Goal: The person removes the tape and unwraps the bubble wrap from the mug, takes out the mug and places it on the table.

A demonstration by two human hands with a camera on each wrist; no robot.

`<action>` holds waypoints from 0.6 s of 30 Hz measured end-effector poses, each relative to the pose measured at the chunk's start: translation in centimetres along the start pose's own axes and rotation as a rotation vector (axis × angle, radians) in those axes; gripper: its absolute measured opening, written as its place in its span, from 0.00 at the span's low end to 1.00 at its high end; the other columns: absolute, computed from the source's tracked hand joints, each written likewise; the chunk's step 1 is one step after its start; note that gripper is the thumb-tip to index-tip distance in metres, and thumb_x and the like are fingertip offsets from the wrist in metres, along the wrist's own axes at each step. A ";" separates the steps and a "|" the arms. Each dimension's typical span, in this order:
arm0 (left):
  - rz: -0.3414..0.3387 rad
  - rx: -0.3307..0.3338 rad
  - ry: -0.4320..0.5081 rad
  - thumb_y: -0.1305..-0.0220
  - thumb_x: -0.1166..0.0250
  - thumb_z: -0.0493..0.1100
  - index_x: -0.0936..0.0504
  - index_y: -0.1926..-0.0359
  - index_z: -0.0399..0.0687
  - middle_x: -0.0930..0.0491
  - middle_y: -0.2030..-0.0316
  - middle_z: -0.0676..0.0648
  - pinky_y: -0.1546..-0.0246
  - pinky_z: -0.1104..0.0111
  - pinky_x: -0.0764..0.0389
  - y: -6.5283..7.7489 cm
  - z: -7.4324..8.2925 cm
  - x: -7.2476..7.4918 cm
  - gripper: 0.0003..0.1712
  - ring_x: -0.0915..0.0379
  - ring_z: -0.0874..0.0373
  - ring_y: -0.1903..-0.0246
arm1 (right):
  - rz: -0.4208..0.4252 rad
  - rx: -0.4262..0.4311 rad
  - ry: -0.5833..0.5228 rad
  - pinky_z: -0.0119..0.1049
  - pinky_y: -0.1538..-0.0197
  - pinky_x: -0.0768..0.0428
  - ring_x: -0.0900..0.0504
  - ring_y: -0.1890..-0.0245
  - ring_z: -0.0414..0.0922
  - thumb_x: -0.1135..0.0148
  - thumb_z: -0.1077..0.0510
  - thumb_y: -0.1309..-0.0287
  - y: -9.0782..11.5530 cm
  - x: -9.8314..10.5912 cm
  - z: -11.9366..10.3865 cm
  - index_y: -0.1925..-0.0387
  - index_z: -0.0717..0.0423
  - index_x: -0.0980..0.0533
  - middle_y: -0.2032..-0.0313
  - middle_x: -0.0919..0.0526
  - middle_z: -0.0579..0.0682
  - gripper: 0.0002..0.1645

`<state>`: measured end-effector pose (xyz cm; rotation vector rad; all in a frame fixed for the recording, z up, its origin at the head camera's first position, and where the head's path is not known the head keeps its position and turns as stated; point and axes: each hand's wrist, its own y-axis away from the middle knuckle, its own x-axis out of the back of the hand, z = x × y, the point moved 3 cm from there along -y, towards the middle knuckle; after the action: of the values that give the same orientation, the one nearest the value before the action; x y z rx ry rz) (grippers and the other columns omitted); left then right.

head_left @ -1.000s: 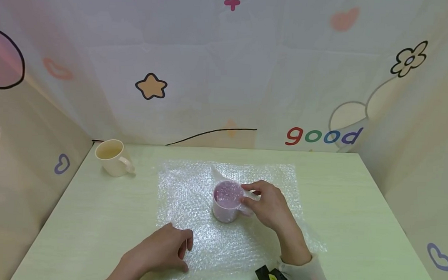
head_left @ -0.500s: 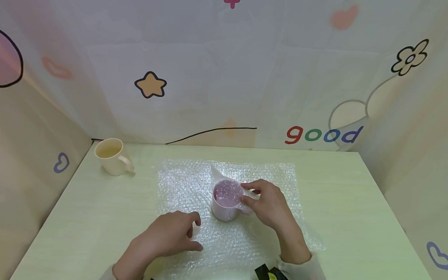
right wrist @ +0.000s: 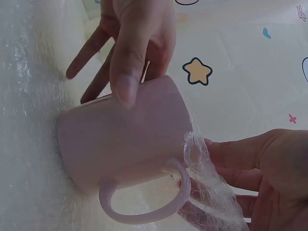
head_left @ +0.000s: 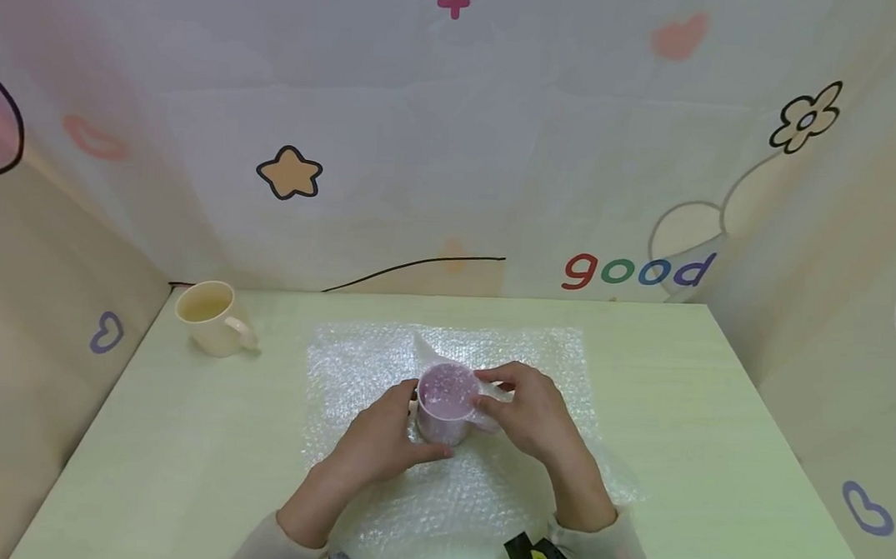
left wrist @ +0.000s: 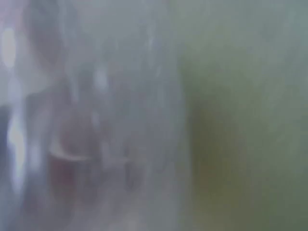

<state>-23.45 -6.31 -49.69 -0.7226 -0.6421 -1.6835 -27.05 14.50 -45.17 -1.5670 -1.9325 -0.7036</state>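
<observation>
A lilac mug (head_left: 439, 430) stands upright on a sheet of bubble wrap (head_left: 355, 350), part of which is drawn over its mouth. My left hand (head_left: 377, 443) holds the mug's left side. The right wrist view shows the left thumb laid against the mug wall, the other fingers round the far side. My right hand (head_left: 536, 413) pinches a fold of the wrap at the right of the rim. That clear fold (right wrist: 207, 187) hangs beside the mug's handle (right wrist: 147, 216) in the right wrist view. Blur in the left wrist view hides detail.
A cream mug (head_left: 215, 323) stands at the table's back left corner, its handle facing right. The pale green table (head_left: 674, 423) ends against a printed curtain (head_left: 394, 144), with more curtain along both sides.
My left hand has moved up and right from the wrap's near left part to the lilac mug and now holds it. My right hand stays at the rim with the fold.
</observation>
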 end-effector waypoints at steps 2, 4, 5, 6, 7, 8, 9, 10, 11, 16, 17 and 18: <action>0.048 0.004 0.016 0.54 0.18 0.66 0.33 0.28 0.41 0.21 0.36 0.40 0.47 0.46 0.16 -0.4 -0.1 -0.7 0.60 0.19 0.44 0.42 | 0.000 0.002 0.001 0.56 0.44 0.18 0.17 0.44 0.55 0.26 0.54 0.40 0.0 0.1 0.1 0.47 0.49 0.13 0.45 0.13 0.51 0.18; 0.093 0.015 0.006 0.55 0.18 0.68 0.32 0.29 0.43 0.19 0.38 0.41 0.49 0.47 0.16 -0.6 -0.1 -1.2 0.60 0.18 0.45 0.43 | 0.003 0.005 0.000 0.56 0.44 0.18 0.17 0.44 0.55 0.26 0.54 0.40 0.0 0.1 0.1 0.47 0.49 0.13 0.45 0.13 0.51 0.18; 0.113 0.018 -0.004 0.56 0.19 0.69 0.31 0.30 0.44 0.18 0.40 0.42 0.51 0.48 0.15 -0.6 -0.2 -1.3 0.59 0.17 0.46 0.45 | 0.004 0.008 -0.002 0.56 0.44 0.18 0.17 0.44 0.55 0.26 0.54 0.40 0.0 0.1 0.1 0.47 0.49 0.13 0.46 0.13 0.51 0.18; 0.131 0.020 -0.014 0.57 0.19 0.70 0.30 0.31 0.44 0.17 0.41 0.43 0.52 0.48 0.15 -0.7 -0.2 -1.4 0.59 0.17 0.47 0.46 | 0.007 0.010 -0.004 0.56 0.44 0.18 0.17 0.44 0.55 0.25 0.54 0.40 0.0 0.1 0.1 0.48 0.49 0.13 0.46 0.13 0.51 0.18; 0.144 0.021 -0.021 0.57 0.19 0.70 0.29 0.31 0.45 0.16 0.43 0.43 0.53 0.49 0.15 -0.7 -0.2 -1.4 0.58 0.16 0.48 0.47 | 0.007 0.010 -0.007 0.56 0.44 0.18 0.17 0.44 0.55 0.25 0.54 0.40 0.0 0.1 0.1 0.48 0.49 0.13 0.46 0.13 0.51 0.18; 0.155 0.020 -0.027 0.57 0.19 0.70 0.28 0.32 0.45 0.16 0.43 0.43 0.54 0.50 0.15 -0.7 -0.2 -1.4 0.57 0.16 0.48 0.48 | 0.008 0.011 -0.009 0.56 0.44 0.18 0.17 0.44 0.55 0.25 0.54 0.40 0.0 0.0 0.1 0.48 0.49 0.13 0.46 0.13 0.51 0.18; 0.163 0.020 -0.032 0.57 0.19 0.70 0.28 0.32 0.46 0.15 0.44 0.44 0.55 0.50 0.15 -0.7 -0.1 -1.5 0.57 0.16 0.48 0.49 | 0.008 0.010 -0.011 0.56 0.44 0.18 0.17 0.44 0.55 0.25 0.54 0.40 0.1 0.0 0.1 0.48 0.49 0.13 0.46 0.13 0.51 0.18; 0.172 0.018 -0.038 0.57 0.19 0.70 0.28 0.32 0.46 0.15 0.44 0.44 0.55 0.50 0.15 -0.8 -0.1 -1.5 0.57 0.16 0.48 0.49 | 0.007 0.008 -0.012 0.56 0.44 0.18 0.17 0.44 0.55 0.25 0.54 0.40 0.0 0.0 0.1 0.48 0.49 0.13 0.46 0.13 0.51 0.18; 0.180 0.017 -0.045 0.56 0.20 0.70 0.28 0.32 0.46 0.15 0.44 0.44 0.56 0.50 0.15 -0.8 0.0 -1.4 0.56 0.16 0.48 0.49 | 0.006 0.008 -0.013 0.56 0.44 0.18 0.17 0.44 0.55 0.25 0.54 0.40 0.0 0.1 0.1 0.48 0.49 0.13 0.46 0.13 0.51 0.18; 0.206 0.007 -0.059 0.54 0.21 0.70 0.28 0.31 0.46 0.15 0.43 0.42 0.55 0.47 0.14 -0.9 0.2 -1.4 0.55 0.16 0.45 0.46 | 0.006 0.007 -0.010 0.56 0.45 0.18 0.16 0.45 0.55 0.25 0.55 0.40 0.0 0.1 0.1 0.48 0.49 0.12 0.46 0.12 0.50 0.18; 0.206 0.012 -0.058 0.54 0.21 0.70 0.28 0.31 0.46 0.16 0.42 0.42 0.55 0.47 0.14 -0.9 0.2 -1.5 0.56 0.16 0.45 0.46 | 0.006 0.007 -0.010 0.56 0.45 0.17 0.16 0.44 0.55 0.25 0.55 0.41 0.1 0.1 0.1 0.48 0.49 0.12 0.46 0.12 0.50 0.18; 0.206 0.015 -0.060 0.54 0.21 0.70 0.29 0.30 0.47 0.16 0.42 0.42 0.54 0.46 0.14 -0.9 0.2 -1.5 0.56 0.16 0.45 0.46 | 0.007 0.008 -0.009 0.56 0.45 0.17 0.16 0.44 0.55 0.25 0.55 0.41 0.1 0.1 0.1 0.48 0.49 0.12 0.46 0.12 0.50 0.18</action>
<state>-24.05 -5.01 -50.77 -0.8031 -0.6001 -1.4709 -26.98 14.62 -45.14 -1.5737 -1.9336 -0.6860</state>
